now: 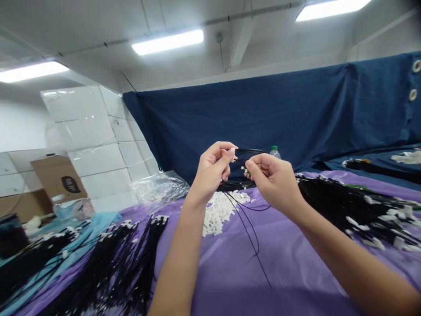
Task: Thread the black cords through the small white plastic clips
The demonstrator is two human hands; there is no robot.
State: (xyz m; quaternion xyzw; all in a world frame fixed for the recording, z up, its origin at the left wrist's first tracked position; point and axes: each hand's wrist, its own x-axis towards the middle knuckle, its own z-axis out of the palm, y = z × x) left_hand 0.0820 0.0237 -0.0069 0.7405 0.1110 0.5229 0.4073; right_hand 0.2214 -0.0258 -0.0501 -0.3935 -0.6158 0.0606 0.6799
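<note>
Raised over the table, my left hand pinches a small white plastic connector between thumb and fingers. Thin black wires run from the connector toward my right hand. The right thumb and forefinger are pressed together on black wire, though the fingertips partly hide the exact grip. Two loose wire ends dangle below the hands over the purple cloth. Beneath and behind my left wrist lies a heap of small white connectors.
Bundles of black wires with white ends lie at left and right. A clear plastic bag, a green-capped bottle and a dark blue curtain stand behind. White boxes and an open brown carton are at left.
</note>
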